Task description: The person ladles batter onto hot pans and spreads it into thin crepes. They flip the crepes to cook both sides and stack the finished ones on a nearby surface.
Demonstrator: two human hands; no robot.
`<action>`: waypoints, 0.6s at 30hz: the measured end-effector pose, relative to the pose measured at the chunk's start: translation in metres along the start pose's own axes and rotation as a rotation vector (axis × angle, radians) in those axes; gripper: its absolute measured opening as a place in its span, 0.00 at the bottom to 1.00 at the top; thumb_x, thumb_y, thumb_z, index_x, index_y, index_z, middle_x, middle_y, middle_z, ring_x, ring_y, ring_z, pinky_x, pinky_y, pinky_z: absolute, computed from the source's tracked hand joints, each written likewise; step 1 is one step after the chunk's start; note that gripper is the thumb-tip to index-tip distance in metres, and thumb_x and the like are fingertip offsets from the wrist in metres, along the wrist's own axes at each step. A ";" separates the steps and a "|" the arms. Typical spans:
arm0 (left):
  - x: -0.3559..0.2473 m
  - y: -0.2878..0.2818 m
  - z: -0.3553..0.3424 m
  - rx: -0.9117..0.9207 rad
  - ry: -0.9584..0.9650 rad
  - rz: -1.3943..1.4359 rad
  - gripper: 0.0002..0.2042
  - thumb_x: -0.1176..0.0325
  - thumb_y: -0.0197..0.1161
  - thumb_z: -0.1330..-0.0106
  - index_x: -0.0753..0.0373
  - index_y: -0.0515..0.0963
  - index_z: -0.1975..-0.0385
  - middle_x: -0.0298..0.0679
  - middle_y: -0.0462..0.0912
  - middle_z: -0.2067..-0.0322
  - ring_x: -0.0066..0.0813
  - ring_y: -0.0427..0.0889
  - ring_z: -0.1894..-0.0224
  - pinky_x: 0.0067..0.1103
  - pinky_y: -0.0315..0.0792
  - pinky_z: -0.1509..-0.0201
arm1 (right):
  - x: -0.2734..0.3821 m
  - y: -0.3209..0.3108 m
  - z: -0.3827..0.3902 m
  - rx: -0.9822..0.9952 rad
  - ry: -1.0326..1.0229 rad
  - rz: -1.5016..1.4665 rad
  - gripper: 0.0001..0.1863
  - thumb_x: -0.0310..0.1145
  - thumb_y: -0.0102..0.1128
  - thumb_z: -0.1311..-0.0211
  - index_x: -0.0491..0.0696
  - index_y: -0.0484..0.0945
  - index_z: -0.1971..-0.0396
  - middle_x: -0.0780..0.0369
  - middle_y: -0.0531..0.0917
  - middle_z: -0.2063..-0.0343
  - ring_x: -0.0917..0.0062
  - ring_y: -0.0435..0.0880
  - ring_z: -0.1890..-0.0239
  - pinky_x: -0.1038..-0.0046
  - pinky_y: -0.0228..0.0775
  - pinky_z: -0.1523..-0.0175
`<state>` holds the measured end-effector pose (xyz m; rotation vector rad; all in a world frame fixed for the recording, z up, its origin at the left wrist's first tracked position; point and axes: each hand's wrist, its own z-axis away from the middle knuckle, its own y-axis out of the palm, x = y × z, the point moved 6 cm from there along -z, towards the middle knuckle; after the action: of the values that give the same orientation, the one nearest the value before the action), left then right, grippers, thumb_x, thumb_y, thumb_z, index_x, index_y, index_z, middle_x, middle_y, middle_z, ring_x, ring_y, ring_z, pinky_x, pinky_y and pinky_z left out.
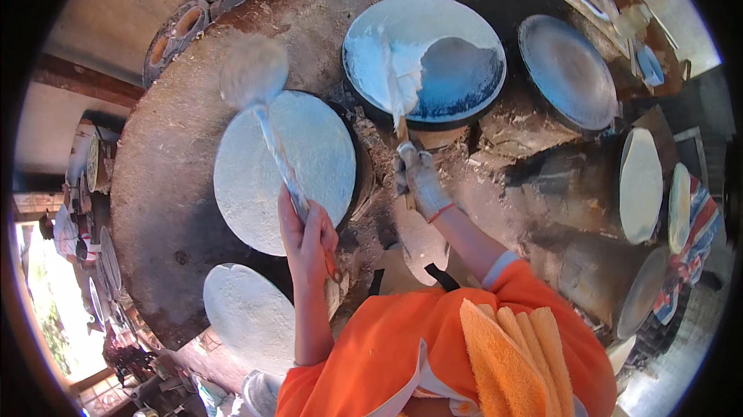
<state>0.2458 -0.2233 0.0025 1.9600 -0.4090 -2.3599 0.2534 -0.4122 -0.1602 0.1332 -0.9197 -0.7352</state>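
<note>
My left hand (307, 239) grips the handle of a long brush (263, 103) whose blurred, flour-white head hangs over the far edge of a round white flatbread (309, 169) on a dark griddle. My right hand (422, 177), dusted white, holds a second brush (398, 84) whose bristles lie on another round griddle (457, 76), half coated with white batter and half bare dark. Both arms wear orange sleeves.
A bare dark griddle (569, 68) sits at the far right. More white flatbreads lie at the near left (248, 312) and stand along the right (641, 185). A folded orange towel (515, 355) rests on my shoulder. The clay stove top (178, 177) is dusty.
</note>
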 end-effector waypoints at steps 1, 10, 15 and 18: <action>0.005 -0.014 0.012 -0.011 -0.006 -0.043 0.25 0.77 0.43 0.35 0.57 0.49 0.37 0.31 0.62 0.83 0.12 0.55 0.90 0.11 0.53 0.88 | 0.005 0.006 0.013 -0.005 -0.016 -0.032 0.09 0.40 0.49 0.37 0.51 0.66 0.71 0.69 0.69 0.86 0.83 0.65 0.90 0.77 0.56 0.88; -0.003 -0.026 0.094 -0.152 0.029 0.075 0.31 0.79 0.42 0.45 0.60 0.50 0.37 0.34 0.64 0.83 0.13 0.56 0.92 0.11 0.53 0.91 | -0.037 0.003 -0.035 -0.197 -0.188 0.291 0.20 0.48 0.49 0.40 0.44 0.70 0.78 0.64 0.72 0.87 0.76 0.71 0.89 0.72 0.65 0.82; -0.039 -0.028 0.135 -0.141 0.122 0.088 0.26 0.76 0.46 0.38 0.59 0.51 0.38 0.32 0.63 0.83 0.12 0.55 0.92 0.10 0.52 0.92 | -0.006 -0.041 0.024 -0.067 -0.134 0.019 0.12 0.43 0.49 0.37 0.50 0.67 0.72 0.68 0.70 0.87 0.84 0.65 0.92 0.80 0.59 0.89; -0.099 -0.014 0.130 -0.007 0.324 0.072 0.25 0.71 0.45 0.34 0.63 0.50 0.38 0.32 0.62 0.84 0.11 0.54 0.93 0.11 0.48 0.93 | 0.030 -0.074 0.059 -0.058 -0.252 -0.015 0.11 0.41 0.49 0.37 0.50 0.68 0.72 0.69 0.69 0.87 0.84 0.65 0.91 0.80 0.60 0.88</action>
<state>0.1410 -0.1670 0.1151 2.2292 -0.4404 -1.9488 0.1814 -0.4758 -0.1334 -0.0043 -1.1367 -0.8036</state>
